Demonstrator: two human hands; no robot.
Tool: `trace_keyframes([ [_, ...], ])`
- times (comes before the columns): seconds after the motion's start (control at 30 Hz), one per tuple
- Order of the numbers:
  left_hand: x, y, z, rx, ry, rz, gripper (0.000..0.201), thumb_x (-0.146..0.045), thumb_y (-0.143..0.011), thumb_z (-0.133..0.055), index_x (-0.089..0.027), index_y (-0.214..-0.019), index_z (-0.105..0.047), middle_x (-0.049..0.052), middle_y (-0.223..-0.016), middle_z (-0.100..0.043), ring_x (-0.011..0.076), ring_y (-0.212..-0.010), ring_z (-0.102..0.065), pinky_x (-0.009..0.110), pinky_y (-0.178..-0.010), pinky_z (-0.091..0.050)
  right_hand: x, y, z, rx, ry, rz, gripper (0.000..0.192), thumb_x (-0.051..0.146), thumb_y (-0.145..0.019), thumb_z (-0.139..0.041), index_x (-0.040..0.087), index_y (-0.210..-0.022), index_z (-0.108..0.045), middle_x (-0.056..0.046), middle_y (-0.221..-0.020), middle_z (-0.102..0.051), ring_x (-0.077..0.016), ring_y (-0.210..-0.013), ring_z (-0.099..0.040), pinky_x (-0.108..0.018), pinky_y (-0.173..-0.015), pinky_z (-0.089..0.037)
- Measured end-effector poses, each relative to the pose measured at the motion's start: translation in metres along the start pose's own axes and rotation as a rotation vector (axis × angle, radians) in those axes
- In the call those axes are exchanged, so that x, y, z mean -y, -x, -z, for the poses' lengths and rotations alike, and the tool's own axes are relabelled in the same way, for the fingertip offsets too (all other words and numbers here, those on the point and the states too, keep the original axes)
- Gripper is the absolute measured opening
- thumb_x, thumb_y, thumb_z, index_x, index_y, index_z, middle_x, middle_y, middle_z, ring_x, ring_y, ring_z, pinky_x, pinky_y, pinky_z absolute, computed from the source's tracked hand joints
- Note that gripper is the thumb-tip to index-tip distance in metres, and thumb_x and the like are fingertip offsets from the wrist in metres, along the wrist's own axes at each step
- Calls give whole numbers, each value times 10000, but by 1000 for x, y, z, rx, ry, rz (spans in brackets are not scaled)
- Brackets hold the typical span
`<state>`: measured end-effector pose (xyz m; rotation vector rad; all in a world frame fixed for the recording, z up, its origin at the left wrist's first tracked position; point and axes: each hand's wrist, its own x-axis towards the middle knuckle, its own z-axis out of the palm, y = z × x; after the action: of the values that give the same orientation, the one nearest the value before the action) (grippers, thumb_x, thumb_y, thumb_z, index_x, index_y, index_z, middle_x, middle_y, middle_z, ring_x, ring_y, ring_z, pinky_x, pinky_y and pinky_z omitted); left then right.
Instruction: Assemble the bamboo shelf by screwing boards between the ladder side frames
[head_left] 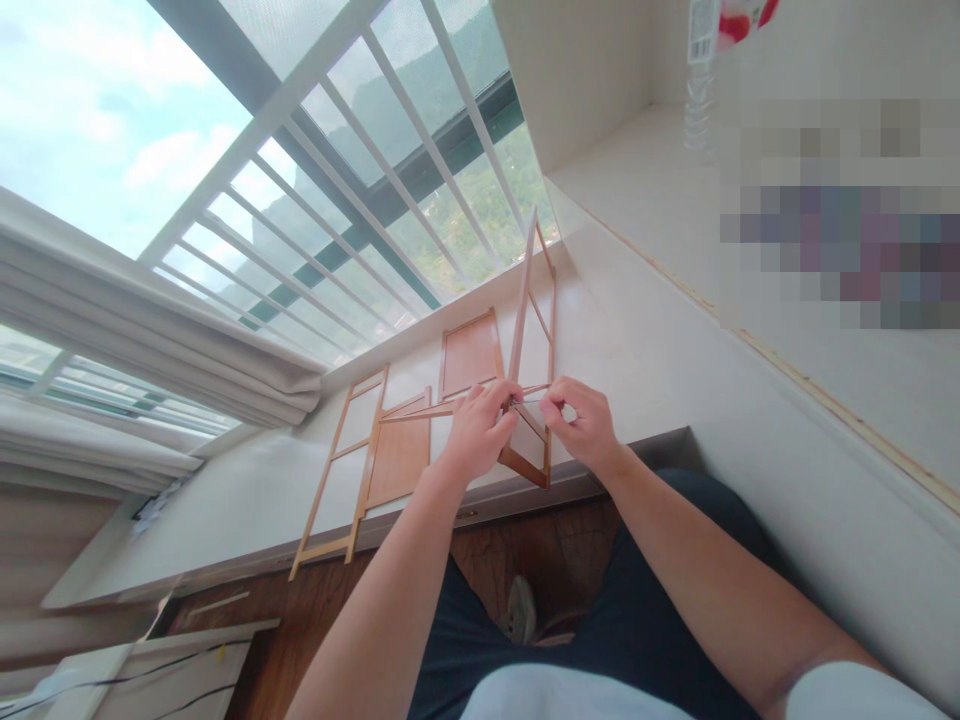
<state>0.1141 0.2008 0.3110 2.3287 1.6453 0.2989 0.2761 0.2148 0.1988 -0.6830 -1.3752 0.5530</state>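
Slanting white railing bars cross the window on the far side, above a smooth, pale ledge. On it stands an open, light-brown wooden frame, straight ahead of me. My left hand has thumb and forefinger pressed together on the frame's joint, where a slim wooden slat runs off to the left. Just to its right, my right hand pinches a thin, pale piece, too small to make out. Left of my hands are a ladder-shaped wooden frame and a flat, orange-brown rectangular panel; a matching panel lies farther off.
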Motion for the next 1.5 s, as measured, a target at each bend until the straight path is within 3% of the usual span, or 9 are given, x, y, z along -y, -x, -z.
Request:
trace_keyframes([
  [0.3,0,0,0,1,7,4,219,-288,-904,-454,-269,-1058,-609,8,-928,-642,237,-996,-547,391,-933,-402,-3,-5,8,54,40,117,146,227,-1011,-567,217,-905,-667,-19,-780,-648,-149,-700,-567,-296,-667,-465],
  [0.6,2,0,-1,0,5,-7,221,-286,-906,-456,-260,-1061,-611,10,-950,-642,237,-1006,-539,374,-926,-403,-7,-6,9,52,28,160,171,200,-1029,-539,220,-1011,-708,-54,-918,-733,-179,-868,-668,-324,-793,-532],
  [0.77,4,0,-1,1,8,-8,224,-287,-906,-459,-261,-1065,-614,12,-951,-638,237,-1008,-545,378,-929,-406,-3,-4,8,52,5,36,154,239,-999,-583,207,-901,-697,-26,-816,-659,-149,-736,-586,-292,-689,-480],
  [0.97,3,1,1,6,6,14,237,-293,-908,-456,-258,-1072,-624,15,-928,-634,244,-1015,-550,402,-961,-404,4,-2,0,62,-89,-188,279,302,-963,-575,191,-708,-598,28,-665,-520,-113,-635,-475,-255,-612,-383],
  [1.17,0,1,3,18,17,0,251,-270,-903,-455,-256,-1088,-624,19,-986,-660,247,-1054,-559,413,-989,-412,5,-2,-4,75,-71,-251,430,335,-950,-530,197,-562,-405,47,-559,-367,-101,-569,-363,-269,-582,-299],
  [1.37,-2,1,6,-13,22,-24,326,-286,-953,-469,-289,-1249,-605,19,-1254,-688,248,-1245,-559,432,-1081,-387,3,-1,-1,103,-80,-275,440,411,-954,-538,192,-577,-474,32,-569,-443,-109,-576,-414,-270,-590,-329],
  [1.5,-2,3,9,-111,-56,-48,285,-319,-1015,-445,-294,-1239,-620,21,-1280,-700,237,-1256,-569,459,-1126,-340,3,-2,-1,118,-95,-280,431,418,-957,-547,189,-594,-510,28,-569,-470,-112,-570,-429,-270,-584,-336],
])
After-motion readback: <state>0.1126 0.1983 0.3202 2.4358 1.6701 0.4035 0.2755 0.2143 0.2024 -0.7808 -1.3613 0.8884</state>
